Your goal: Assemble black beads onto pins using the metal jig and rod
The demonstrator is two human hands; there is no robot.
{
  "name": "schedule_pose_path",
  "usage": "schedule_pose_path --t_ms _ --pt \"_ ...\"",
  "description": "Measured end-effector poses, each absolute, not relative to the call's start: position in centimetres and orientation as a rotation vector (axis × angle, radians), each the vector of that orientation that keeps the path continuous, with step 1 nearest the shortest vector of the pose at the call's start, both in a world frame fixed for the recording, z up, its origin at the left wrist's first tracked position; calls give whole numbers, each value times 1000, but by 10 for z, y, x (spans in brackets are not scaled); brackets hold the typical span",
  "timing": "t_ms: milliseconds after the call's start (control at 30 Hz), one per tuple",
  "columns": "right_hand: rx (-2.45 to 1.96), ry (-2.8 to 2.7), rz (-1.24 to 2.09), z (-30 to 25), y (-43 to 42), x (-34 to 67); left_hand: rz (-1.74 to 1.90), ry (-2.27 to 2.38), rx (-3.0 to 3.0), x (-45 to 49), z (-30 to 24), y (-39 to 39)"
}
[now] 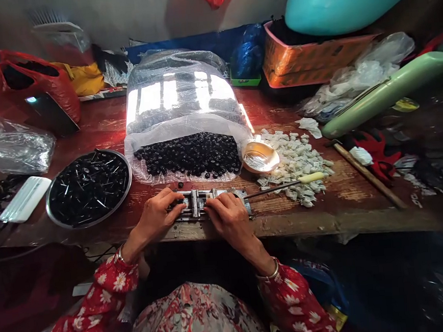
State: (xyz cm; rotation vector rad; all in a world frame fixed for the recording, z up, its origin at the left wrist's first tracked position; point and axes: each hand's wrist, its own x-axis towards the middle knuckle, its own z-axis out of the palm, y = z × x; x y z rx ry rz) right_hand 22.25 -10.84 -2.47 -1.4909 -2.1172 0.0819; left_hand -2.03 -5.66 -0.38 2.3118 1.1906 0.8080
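A small metal vise-like fixture (195, 205) lies at the table's front edge, between my two hands. My left hand (158, 213) is closed, thumb and fingers pinched at the fixture's left end. Over its right part, my right hand (231, 216) has its fingers bent together against the metal. Whatever either pinch holds is hidden or too small to name. Just behind is a clear plastic bag (180, 108), its mouth spilling small round black pieces (194, 158). A thin rod with a pale yellow handle (310, 178) reaches rightward from the fixture.
On the left stands a round metal tray (48, 206) of black pieces with shiny pins, beside a white device (27, 199). A shallow bowl (261, 157) and many small whitish packets (297, 152) lie right. Farther right are a wooden stick (368, 175), green tube (392, 91) and orange basket (305, 59).
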Motion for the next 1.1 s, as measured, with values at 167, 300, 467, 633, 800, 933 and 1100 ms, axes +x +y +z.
schedule_pose_path --t_ms 167,300,467,633,800,933,1100 --pt "-1479 -2086 153 -25 -109 223 818 1133 2284 -24 -2 -57" --pt "-1471 -2057 182 -24 -109 223 727 1129 2433 -24 -2 -62" --pt "-1461 -2009 137 -28 -109 220 668 1219 2679 -18 -2 -70" --pt "-1467 -1967 -8 -35 -109 213 708 1330 2794 -10 -12 -76" --pt "-1568 -1970 -71 -39 -110 204 804 1355 2618 -10 -22 -78" --pt "-1546 -1974 47 -33 -110 209 829 1253 2371 -18 -18 -75" --pt "-1328 -1894 526 -15 -98 235 966 1231 2160 -28 -3 -56"
